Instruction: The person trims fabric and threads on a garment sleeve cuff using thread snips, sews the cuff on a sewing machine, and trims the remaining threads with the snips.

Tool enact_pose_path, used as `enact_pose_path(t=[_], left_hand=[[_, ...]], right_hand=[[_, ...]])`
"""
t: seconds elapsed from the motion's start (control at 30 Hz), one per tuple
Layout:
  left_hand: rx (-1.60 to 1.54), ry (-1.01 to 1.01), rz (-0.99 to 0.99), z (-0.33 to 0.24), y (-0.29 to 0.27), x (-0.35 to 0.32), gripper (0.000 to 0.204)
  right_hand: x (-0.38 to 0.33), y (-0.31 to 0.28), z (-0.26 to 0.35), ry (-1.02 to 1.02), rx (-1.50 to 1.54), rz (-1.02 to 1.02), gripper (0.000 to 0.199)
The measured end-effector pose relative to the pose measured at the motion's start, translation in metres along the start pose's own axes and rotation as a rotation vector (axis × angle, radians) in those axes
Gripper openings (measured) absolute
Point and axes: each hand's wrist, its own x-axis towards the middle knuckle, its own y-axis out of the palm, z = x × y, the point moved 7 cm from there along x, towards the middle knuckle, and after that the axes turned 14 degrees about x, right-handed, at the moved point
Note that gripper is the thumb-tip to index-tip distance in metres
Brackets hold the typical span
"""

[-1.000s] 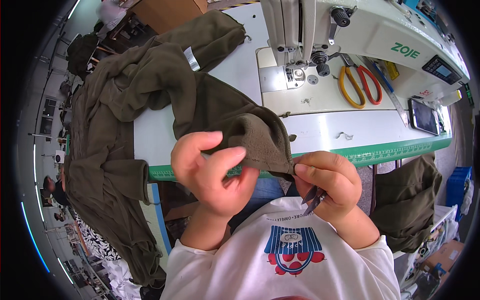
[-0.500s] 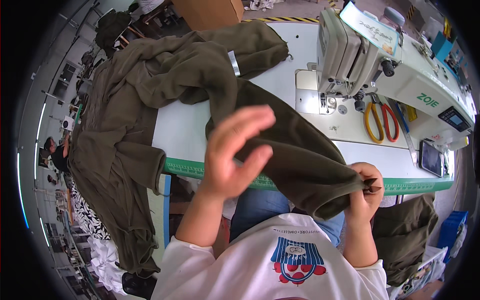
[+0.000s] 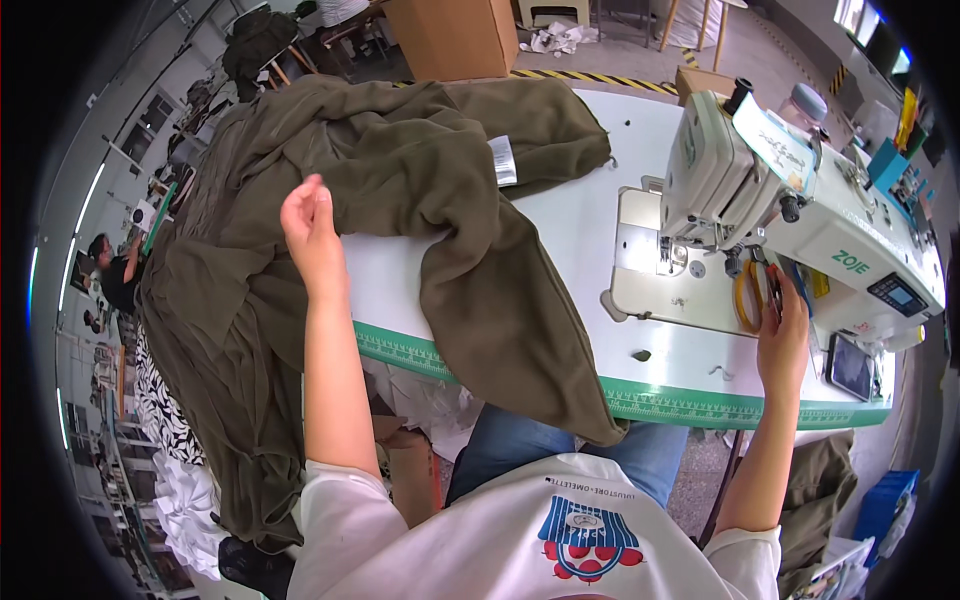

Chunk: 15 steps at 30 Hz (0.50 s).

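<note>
My right hand [image 3: 783, 325] is on the scissors [image 3: 743, 300], its fingers closed round the handles; one yellow loop shows beside them. The scissors lie on the table under the sewing machine's arm. Over on the left, my left hand [image 3: 313, 230] is above the olive-green garment [image 3: 390, 160], fingers curled together; whether cloth is pinched in them is hidden. One tapering part of the garment hangs to the table's front edge, near my lap. A white label [image 3: 502, 161] shows on its upper part.
The sewing machine [image 3: 745, 180] stands at the right of the white table [image 3: 570, 215], with a phone [image 3: 852, 365] near its front corner. A small dark scrap [image 3: 641, 355] and a thread [image 3: 720, 373] lie near the green ruled edge [image 3: 680, 405]. A cardboard box [image 3: 450, 40] stands beyond.
My right hand has let go of the garment's end and moved up and right to the scissors. My left hand has moved left, its fingers closing. The garment's end has dropped at the table edge.
</note>
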Motion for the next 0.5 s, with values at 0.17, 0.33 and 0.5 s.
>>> enact_pose_path(t=[0.17, 0.33, 0.5], left_hand=[[-0.376, -0.898, 0.123, 0.117, 0.008, 0.025, 0.051], [-0.474, -0.487, -0.119, 0.012, 0.022, -0.005, 0.059], [-0.326, -0.160, -0.004, -0.065, -0.009, -0.096, 0.055]], right_hand=[[-0.014, 0.040, 0.049, 0.292, 0.228, 0.293, 0.009], [-0.044, 0.101, 0.111, 0.340, 0.911, 0.515, 0.040], [-0.029, 0.125, 0.161, 0.367, 1.133, 0.674, 0.079]])
